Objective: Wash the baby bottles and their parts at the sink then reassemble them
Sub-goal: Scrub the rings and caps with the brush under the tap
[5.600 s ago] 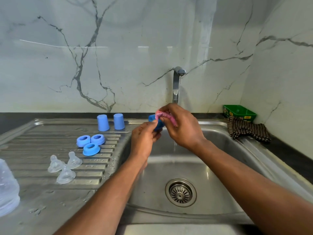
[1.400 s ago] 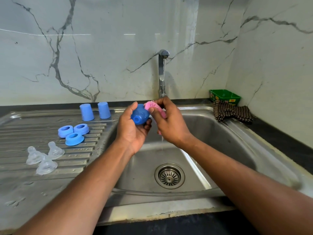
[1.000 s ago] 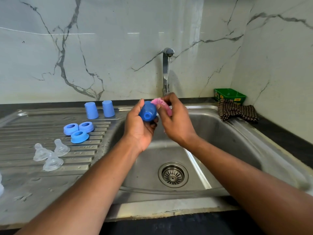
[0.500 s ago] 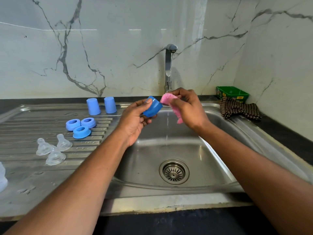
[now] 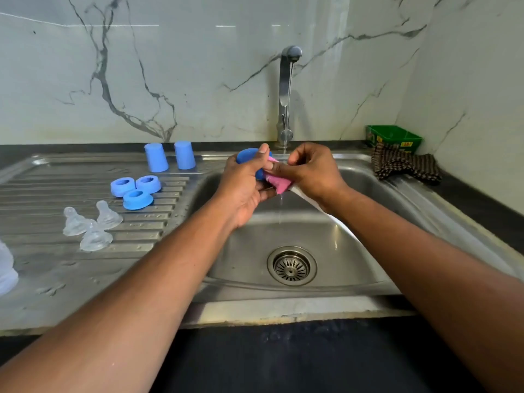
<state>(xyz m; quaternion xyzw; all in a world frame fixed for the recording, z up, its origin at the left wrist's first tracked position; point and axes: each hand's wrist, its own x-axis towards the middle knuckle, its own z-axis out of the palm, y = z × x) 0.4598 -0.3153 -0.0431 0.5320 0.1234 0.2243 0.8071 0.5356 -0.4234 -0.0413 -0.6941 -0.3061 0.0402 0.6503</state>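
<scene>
At centre frame, your left hand [image 5: 243,185] is gripping a blue cap [image 5: 246,155] under the tap's [image 5: 285,89] stream for rinsing, while your right hand [image 5: 311,171] is pinching a pink cloth [image 5: 278,183] against it. At left are drying: two caps [image 5: 169,156], three rings [image 5: 136,188], three teats [image 5: 90,226].

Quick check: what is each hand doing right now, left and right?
Left hand: holds the blue cap.
Right hand: pinches the pink cloth against the cap under the running tap.
</scene>
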